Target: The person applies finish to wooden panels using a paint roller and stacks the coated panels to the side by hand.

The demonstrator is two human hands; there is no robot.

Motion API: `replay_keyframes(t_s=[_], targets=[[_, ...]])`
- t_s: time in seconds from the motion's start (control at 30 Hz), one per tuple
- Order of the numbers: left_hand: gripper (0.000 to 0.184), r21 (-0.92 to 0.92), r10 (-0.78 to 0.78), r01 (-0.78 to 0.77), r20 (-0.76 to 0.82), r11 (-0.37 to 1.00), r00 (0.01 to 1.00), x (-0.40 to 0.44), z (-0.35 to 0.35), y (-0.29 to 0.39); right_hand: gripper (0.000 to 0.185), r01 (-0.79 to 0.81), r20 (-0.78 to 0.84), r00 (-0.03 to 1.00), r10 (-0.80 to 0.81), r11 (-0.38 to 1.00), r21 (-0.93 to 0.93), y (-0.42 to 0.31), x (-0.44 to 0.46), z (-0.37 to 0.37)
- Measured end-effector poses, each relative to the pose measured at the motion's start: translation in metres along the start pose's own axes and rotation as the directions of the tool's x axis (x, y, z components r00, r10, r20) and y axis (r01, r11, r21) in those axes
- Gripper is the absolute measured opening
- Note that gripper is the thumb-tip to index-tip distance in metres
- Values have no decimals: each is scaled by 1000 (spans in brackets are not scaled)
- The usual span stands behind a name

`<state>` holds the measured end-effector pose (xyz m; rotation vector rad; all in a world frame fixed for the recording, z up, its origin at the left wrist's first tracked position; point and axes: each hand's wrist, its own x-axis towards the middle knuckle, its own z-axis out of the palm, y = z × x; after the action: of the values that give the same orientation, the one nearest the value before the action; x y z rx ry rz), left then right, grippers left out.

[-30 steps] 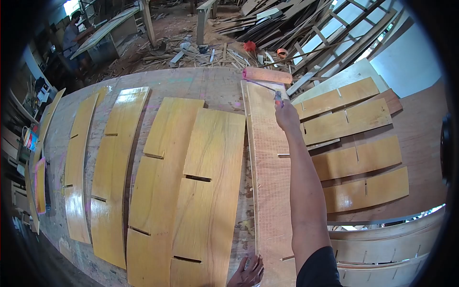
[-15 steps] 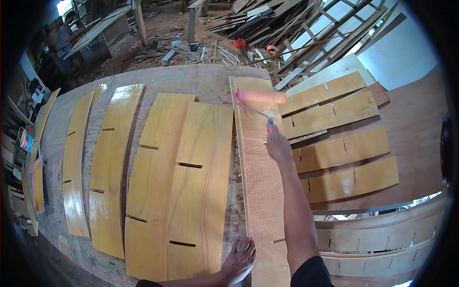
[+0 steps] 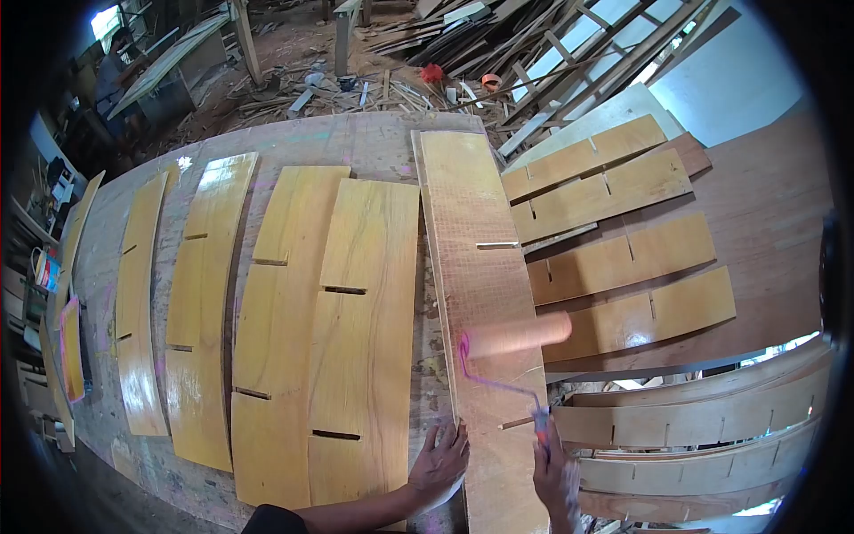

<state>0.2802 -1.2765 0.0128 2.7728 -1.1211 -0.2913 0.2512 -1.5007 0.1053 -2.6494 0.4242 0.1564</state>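
My right hand [image 3: 557, 467] is wrapped round the handle of a paint roller [image 3: 518, 336], near the lower right. The pinkish roller sleeve lies across the long slotted board [image 3: 476, 285] and overhangs its right edge, slightly blurred. My left hand [image 3: 440, 456] rests at the board's lower left edge with its fingers apart, holding nothing. The board's upper part looks glossy, and a patchy texture shows around its middle. To its left lie yellowish slotted boards, the nearest [image 3: 369, 240] close beside it.
Several slotted boards [image 3: 623, 249] lie on a brown surface [image 3: 756, 222] at the right, with more stacked below [image 3: 694, 427]. A worktable [image 3: 294, 133] supports the boards at the left. Behind are scrap wood [image 3: 374, 93] and another person [image 3: 111, 76]. A paint bucket [image 3: 44, 267] stands far left.
My right hand has drawn the roller down the board towards me. My left hand has come further into view along the board's left edge. The view has shifted slightly.
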Motion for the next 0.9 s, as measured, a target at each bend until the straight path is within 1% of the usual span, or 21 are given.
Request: replay_keyframes(t_s=[0.03, 0.13, 0.17, 0.2, 0.27, 0.3, 0.37, 0.4, 0.43, 0.47, 0.5, 0.53, 0.6, 0.67, 0.73, 0.77, 0.8, 0.9], targets=[[51, -9, -4, 4, 6, 1000, 1000, 2, 1, 0, 53, 0, 24, 1000, 1, 999, -41, -3, 17, 4], [51, -5, 3, -3, 42, 1000, 999, 6, -8, -2, 57, 22, 52, 999, -14, 987, -157, -38, 120, 19], [51, 1, -2, 2, 48, 1000, 999, 5, -9, -2, 61, 120, -31, 992, -125, 982, -144, -38, 160, 36], [51, -10, -8, 9, 11, 1000, 1000, 5, -8, -2, 65, 140, -6, 989, -146, 964, -227, -53, 202, 44], [51, -19, -25, 23, -82, 1000, 996, 4, 4, 0, 62, 148, -44, 986, -162, 963, -226, -83, 291, 61], [51, -16, -27, 25, -83, 1000, 996, 4, 5, 1, 53, 150, -30, 987, -155, 980, -131, -107, 331, 61], [51, -115, -30, 29, -9, 993, 1000, 7, -1, -1, 47, 182, -69, 980, -186, 981, -65, -139, 410, 71], [49, -77, -23, 23, -7, 997, 1000, 7, -7, -2, 43, 156, -65, 985, -161, 986, -66, -158, 445, 75], [49, -69, -26, 25, -11, 997, 1000, 6, 5, -3, 39, 133, -59, 989, -137, 989, -66, -174, 476, 81], [47, 699, 25, -8, -14, 715, 1000, 2, 29, 0, 39, 139, -66, 988, -143, 988, -62, -184, 501, 90], [45, 999, 60, -19, 22, -43, 998, -2, 46, 2, 37, 132, -103, 985, -136, 990, -46, -190, 522, 99], [46, 590, 22, 134, -250, 796, 968, -2, 54, 3, 35, 122, -137, 983, -125, 992, -32, -194, 536, 102], [44, 564, 16, 143, -267, 813, 964, 2, 51, 0, 36, 147, -151, 976, -154, 987, -57, -200, 548, 96], [43, 526, -2, 148, -267, 837, 964, -3, 51, 4, 37, 169, -140, 974, -180, 982, -84, -194, 538, 99], [38, 637, 4, 142, -222, 757, 975, 1, 55, 9, 37, 197, -167, 965, -201, 980, -39, -194, 520, 96], [38, 632, 4, 131, -208, 764, 978, 0, 46, 7, 37, 187, -153, 970, -191, 982, -37, -193, 513, 97], [42, 325, -10, 61, -157, 944, 988, 2, 28, 1, 37, 181, -141, 972, -186, 982, -49, -193, 508, 100], [46, -9, -6, 6, -91, 1000, 996, 5, 11, -4, 38, 179, -111, 976, -185, 982, -63, -189, 493, 103]])
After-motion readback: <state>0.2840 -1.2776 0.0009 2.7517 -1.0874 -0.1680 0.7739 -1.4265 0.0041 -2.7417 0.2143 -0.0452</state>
